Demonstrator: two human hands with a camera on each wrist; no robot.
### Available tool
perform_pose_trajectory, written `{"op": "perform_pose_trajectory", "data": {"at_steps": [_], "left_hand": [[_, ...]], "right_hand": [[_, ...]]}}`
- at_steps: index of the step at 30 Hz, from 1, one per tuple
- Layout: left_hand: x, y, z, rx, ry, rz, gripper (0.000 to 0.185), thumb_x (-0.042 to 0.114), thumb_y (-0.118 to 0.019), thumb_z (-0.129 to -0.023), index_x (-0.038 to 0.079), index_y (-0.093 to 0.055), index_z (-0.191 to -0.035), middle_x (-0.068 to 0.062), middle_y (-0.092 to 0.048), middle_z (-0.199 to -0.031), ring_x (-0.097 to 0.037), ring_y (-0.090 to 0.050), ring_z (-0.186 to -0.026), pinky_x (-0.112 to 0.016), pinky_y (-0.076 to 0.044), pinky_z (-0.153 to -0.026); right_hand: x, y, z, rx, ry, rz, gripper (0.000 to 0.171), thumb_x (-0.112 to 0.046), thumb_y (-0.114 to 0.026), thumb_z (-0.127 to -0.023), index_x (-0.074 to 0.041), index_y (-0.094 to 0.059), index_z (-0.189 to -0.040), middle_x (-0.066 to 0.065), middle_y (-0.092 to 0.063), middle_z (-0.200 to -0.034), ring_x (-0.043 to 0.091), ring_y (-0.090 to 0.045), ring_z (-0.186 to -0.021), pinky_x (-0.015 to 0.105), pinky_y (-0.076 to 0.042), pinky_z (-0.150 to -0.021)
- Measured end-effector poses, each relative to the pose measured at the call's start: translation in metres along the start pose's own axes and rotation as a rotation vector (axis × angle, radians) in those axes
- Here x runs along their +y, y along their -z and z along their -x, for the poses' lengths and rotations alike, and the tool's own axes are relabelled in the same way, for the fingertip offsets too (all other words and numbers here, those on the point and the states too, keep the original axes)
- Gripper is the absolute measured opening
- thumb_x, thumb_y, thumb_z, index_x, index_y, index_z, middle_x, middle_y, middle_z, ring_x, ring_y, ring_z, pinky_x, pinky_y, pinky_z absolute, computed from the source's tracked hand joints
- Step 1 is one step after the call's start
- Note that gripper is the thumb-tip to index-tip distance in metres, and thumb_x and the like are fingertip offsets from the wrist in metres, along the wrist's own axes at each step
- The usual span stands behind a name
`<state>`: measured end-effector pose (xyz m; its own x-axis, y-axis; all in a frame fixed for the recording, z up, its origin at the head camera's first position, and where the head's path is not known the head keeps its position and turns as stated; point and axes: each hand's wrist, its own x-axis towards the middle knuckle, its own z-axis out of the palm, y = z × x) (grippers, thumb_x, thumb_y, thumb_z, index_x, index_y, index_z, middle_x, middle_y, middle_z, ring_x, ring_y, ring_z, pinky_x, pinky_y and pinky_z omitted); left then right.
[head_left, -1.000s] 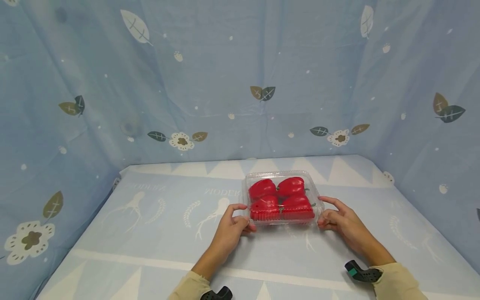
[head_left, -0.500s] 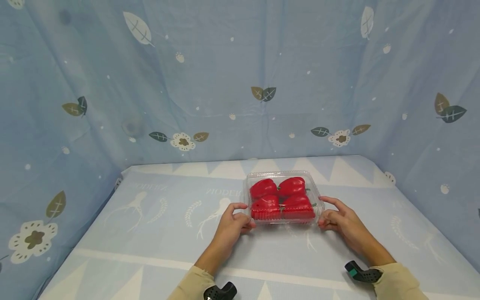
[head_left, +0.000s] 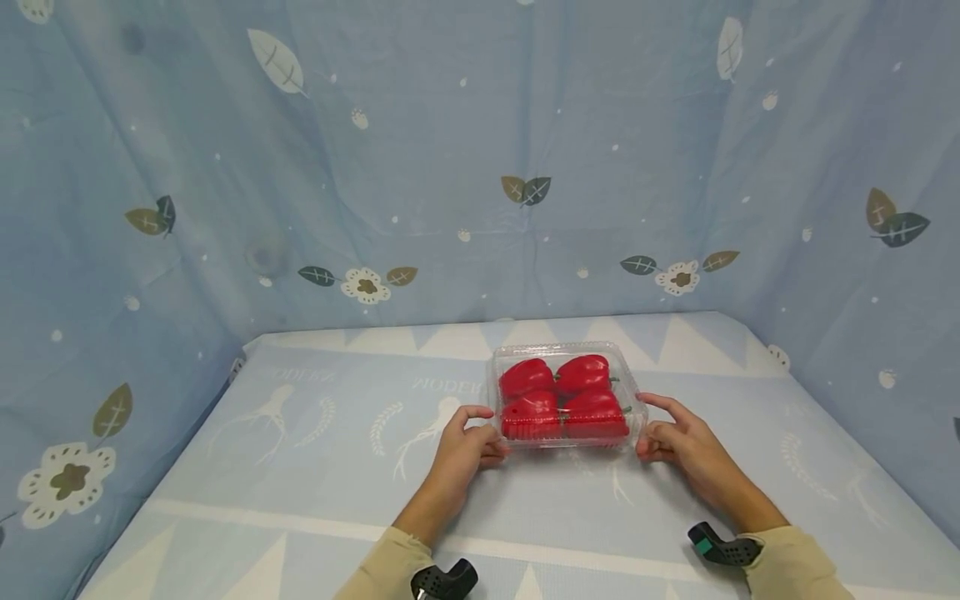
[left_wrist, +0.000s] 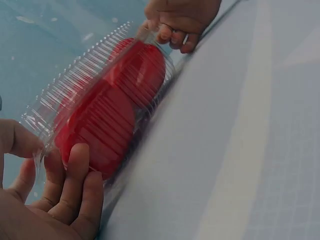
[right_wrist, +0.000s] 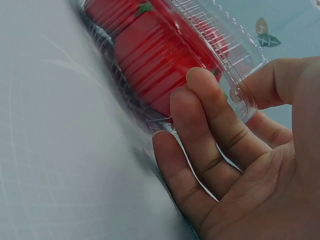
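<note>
A clear plastic clamshell box (head_left: 566,350) sits lid-closed on the table, holding several red bell peppers (head_left: 562,398). My left hand (head_left: 467,442) grips its near left corner. In the left wrist view the left hand (left_wrist: 60,195) has its thumb over the rim and its fingers curled under the box (left_wrist: 105,115). My right hand (head_left: 673,435) holds the near right corner. In the right wrist view the right hand (right_wrist: 225,150) has its thumb on the rim and its fingers against the ribbed side of the box (right_wrist: 165,55).
The table (head_left: 300,467) is covered in a pale blue patterned cloth. Blue leaf-print fabric (head_left: 450,167) hangs close behind and at both sides. Black wrist mounts (head_left: 723,546) sit on both sleeves.
</note>
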<state>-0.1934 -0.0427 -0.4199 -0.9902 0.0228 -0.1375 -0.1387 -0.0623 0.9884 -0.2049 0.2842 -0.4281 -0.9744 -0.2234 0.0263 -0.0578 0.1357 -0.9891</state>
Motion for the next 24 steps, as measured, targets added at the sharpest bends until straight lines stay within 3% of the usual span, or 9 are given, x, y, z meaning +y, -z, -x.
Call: {"op": "perform_pose_trajectory", "data": {"at_steps": [6, 14, 24], "left_hand": [[0.0003, -0.0005, -0.0001, 0.019, 0.034, 0.040, 0.037, 0.006, -0.052, -0.081, 0.003, -0.048, -0.118, -0.011, -0.066, -0.076, -0.025, -0.068, -0.071, -0.037, -0.057, -0.073], [-0.0041, -0.0019, -0.0016, -0.013, 0.014, 0.146, 0.044, 0.003, -0.053, -0.077, 0.001, -0.045, -0.120, -0.008, -0.060, -0.080, -0.019, -0.065, -0.070, -0.035, -0.056, -0.074], [-0.0056, 0.0019, -0.0025, -0.043, 0.018, 0.112, 0.039, 0.006, -0.051, -0.081, 0.001, -0.044, -0.120, -0.010, -0.064, -0.075, -0.021, -0.067, -0.070, -0.037, -0.057, -0.073]], "right_hand": [[0.0005, -0.0001, 0.0001, -0.001, 0.005, -0.011, 0.050, -0.008, -0.046, -0.097, -0.003, -0.028, -0.144, 0.017, -0.063, -0.083, 0.025, -0.065, -0.077, 0.036, -0.057, -0.074], [-0.0007, 0.0001, 0.0008, 0.000, 0.018, -0.004, 0.049, -0.004, -0.043, -0.096, -0.002, -0.029, -0.143, 0.017, -0.063, -0.081, 0.024, -0.066, -0.076, 0.037, -0.057, -0.074], [0.0005, 0.0008, 0.0018, 0.000, 0.010, 0.004, 0.049, -0.006, -0.044, -0.097, -0.003, -0.029, -0.144, 0.021, -0.063, -0.084, 0.026, -0.066, -0.078, 0.037, -0.057, -0.075]]}}
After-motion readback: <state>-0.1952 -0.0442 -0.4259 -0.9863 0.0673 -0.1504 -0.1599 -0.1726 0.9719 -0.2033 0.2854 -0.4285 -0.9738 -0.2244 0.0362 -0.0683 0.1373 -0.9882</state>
